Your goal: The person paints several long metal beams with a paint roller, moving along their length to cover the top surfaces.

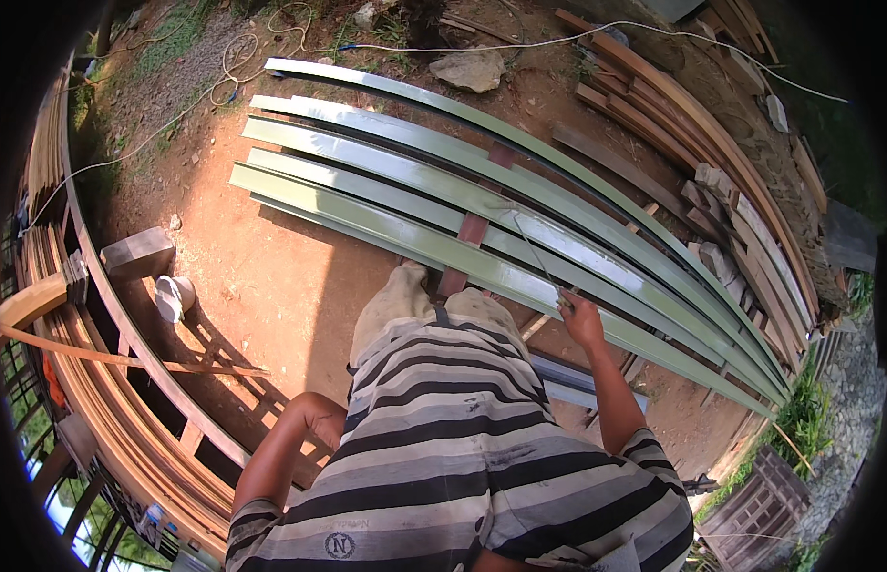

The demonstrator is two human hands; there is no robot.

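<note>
My right hand (pixel 579 321) is closed round the handle of a paint roller (pixel 536 250) with a thin wire frame. The roller's far end rests on one of several long metal beams (pixel 386 160), coated pale green and glossy in places. These beams lie side by side, slanting from upper left to lower right, across a reddish crosspiece (pixel 472 229). Against my left hip is my left hand (pixel 324 419), its arm bent; the fingers are hidden from sight.
Timber planks (pixel 644 105) are piled at the upper right, beside stacked blocks. A white bucket (pixel 175 297) stands near a grey block (pixel 138 253) on the left. Long boards (pixel 110 400) line the left side. A white cable (pixel 443 48) crosses the far ground near a rock (pixel 467 70).
</note>
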